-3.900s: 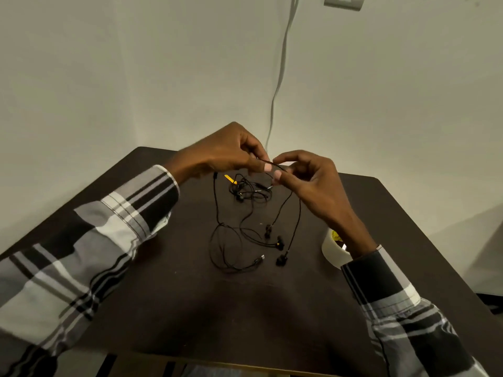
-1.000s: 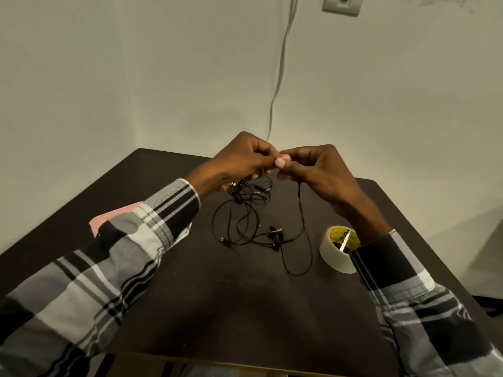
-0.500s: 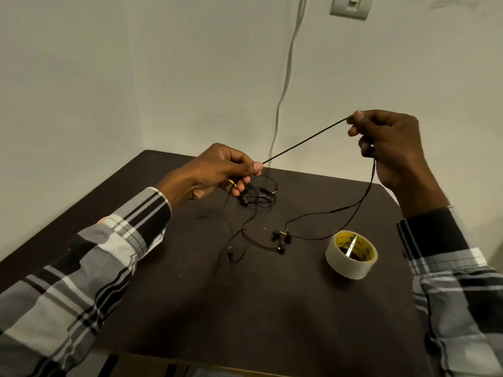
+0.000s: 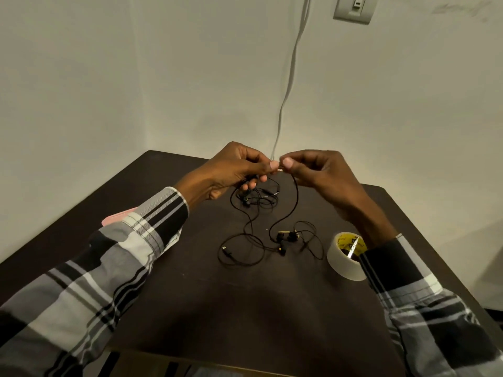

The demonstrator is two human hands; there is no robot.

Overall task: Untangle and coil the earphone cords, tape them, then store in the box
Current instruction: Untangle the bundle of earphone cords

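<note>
still at the untangling step. left hand (image 4: 231, 170) and right hand (image 4: 321, 172) raised above the tabletop (image 4: 245, 308), fingertips nearly touching, each pinching the same black cord (image 4: 295, 202) between thumb and forefinger. rest of the cords lying loose just left of the tape roll (image 4: 345, 257), one knotted clump farther back under the left hand. no coil formed yet, no box in view. next, probably: draw the pinched strand free of the clump, gently, without tightening the knots.

dark table (image 4: 190, 308), pale corner walls (image 4: 81, 91)
</note>
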